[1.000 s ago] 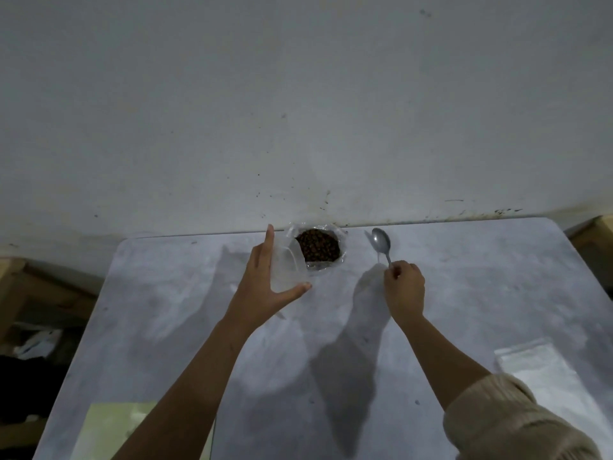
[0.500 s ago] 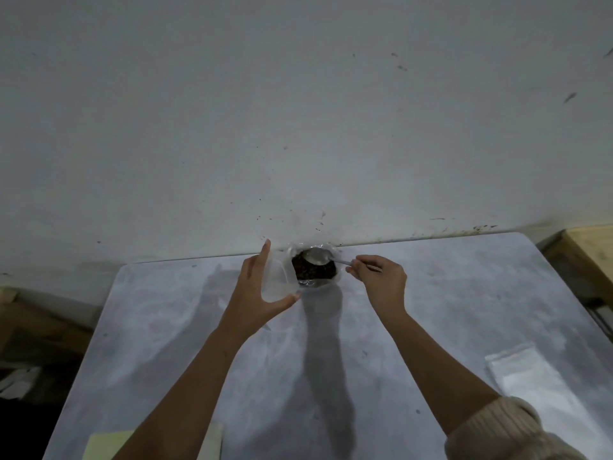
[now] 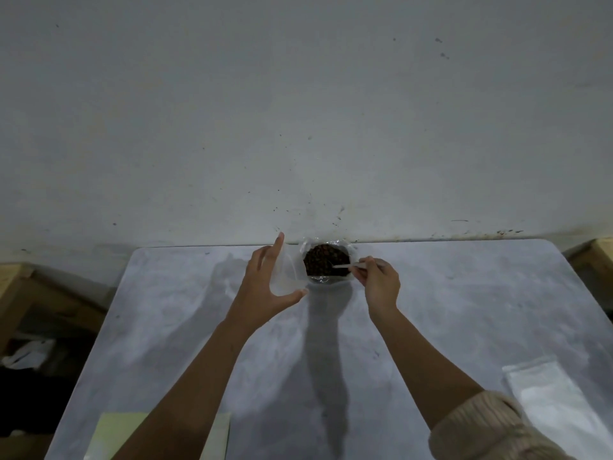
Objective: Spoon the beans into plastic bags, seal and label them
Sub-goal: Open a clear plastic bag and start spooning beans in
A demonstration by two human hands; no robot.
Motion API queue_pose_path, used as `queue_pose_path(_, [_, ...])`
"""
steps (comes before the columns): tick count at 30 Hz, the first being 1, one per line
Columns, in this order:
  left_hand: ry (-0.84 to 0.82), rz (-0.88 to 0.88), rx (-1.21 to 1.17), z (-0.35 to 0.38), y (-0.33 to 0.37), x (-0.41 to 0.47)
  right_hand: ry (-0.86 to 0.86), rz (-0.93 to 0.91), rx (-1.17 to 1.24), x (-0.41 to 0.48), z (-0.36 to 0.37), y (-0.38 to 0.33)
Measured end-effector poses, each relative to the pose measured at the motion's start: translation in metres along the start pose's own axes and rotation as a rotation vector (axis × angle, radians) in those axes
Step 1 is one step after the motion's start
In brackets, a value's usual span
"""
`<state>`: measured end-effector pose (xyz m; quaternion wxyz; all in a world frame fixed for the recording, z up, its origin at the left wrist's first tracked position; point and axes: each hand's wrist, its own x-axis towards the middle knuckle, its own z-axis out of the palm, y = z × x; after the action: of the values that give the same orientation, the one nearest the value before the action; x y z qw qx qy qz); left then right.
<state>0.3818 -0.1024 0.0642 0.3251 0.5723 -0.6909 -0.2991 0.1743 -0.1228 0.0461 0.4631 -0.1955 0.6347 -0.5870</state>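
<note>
Clear plastic bag (image 3: 288, 270), propped open in your spread left hand (image 3: 265, 287); beside it, your right hand (image 3: 378, 282) pinches a metal spoon (image 3: 345, 266) into dark beans (image 3: 323, 260).

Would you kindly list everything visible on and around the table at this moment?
Table: one, pale grey, against the wall.
Beans: one heap, dark brown, in a clear container at the table's far edge.
Spoon: one, silver, bowl dipped in the beans.
Small plastic bag: one, clear, held open left of the beans.
Flat bags: a whitish stack, near right of the table.
Yellow-green sheet: one, near left edge, partly under the left forearm.
Wall: one, off-white, speckled.
Wooden furniture: light brown, both sides of the table.
Left hand: holds the small plastic bag.
Right hand: grips the spoon handle.
</note>
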Motion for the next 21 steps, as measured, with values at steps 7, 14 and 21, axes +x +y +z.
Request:
queue_pose_path(7, [-0.064, 0.000, 0.084, 0.001, 0.002, 0.004, 0.094, 0.057, 0.130, 0.008, -0.018, -0.024])
queue_pose_path(14, [-0.113, 0.059, 0.209, 0.010, 0.013, 0.019, -0.003, 0.006, 0.249, 0.004, -0.031, -0.058])
queue_pose_path(21, [-0.172, 0.063, 0.169, 0.025, 0.023, 0.027, -0.261, -0.103, 0.177, -0.008, -0.029, -0.073])
